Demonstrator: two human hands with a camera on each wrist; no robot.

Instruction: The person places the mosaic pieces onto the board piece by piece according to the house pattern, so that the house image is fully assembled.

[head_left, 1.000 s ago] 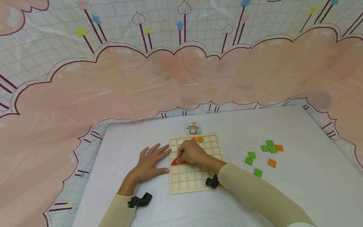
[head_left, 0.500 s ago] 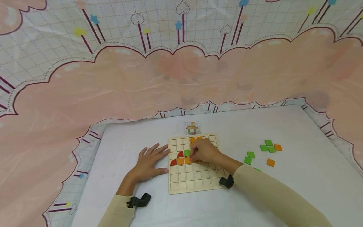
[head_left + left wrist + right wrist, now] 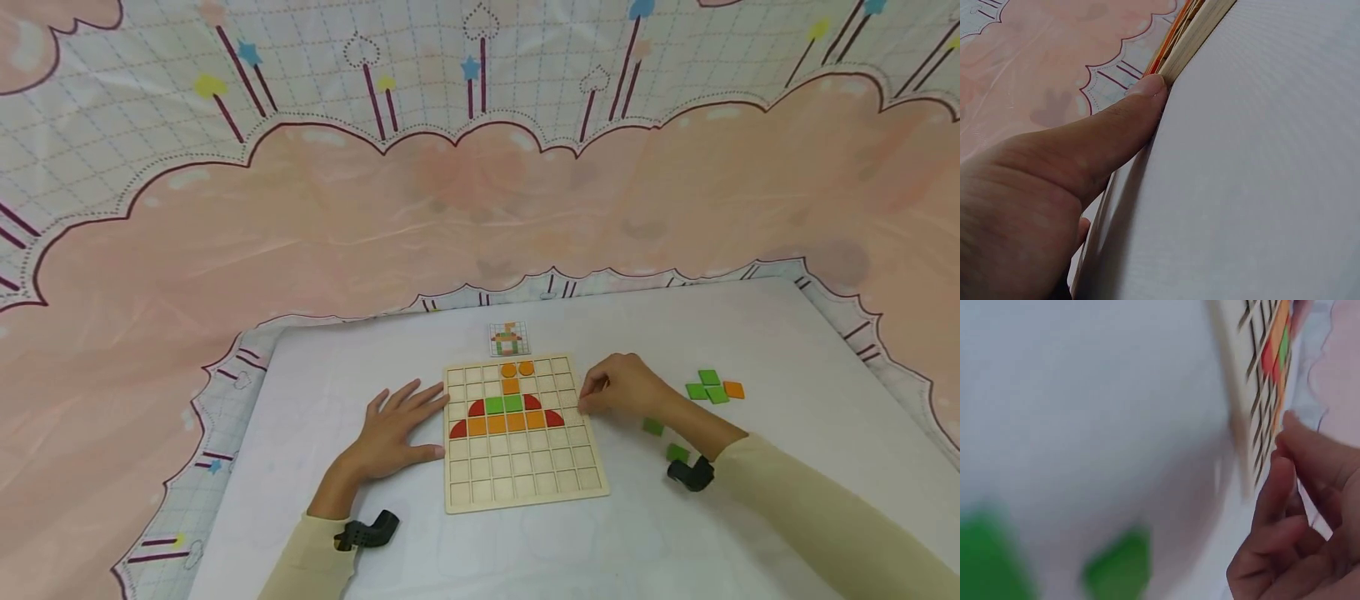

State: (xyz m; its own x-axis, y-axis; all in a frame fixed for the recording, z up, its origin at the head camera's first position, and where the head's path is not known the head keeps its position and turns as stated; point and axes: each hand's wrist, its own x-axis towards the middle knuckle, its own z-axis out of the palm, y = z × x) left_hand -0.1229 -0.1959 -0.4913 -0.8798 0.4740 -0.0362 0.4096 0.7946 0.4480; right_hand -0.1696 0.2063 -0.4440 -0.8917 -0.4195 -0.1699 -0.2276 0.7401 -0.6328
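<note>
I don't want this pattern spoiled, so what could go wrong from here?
Behind the right hand, the wrist camera appears close to a loose green tile and might knock it, though its height is unclear.

The left hand touches the edge of the board; a nudge could slide it, perhaps into the card just beyond.

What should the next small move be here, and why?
The right hand should probably pick up a green tile: the card seems to show green below the orange row, where the board is bare, and no tile shows in that hand.
</note>
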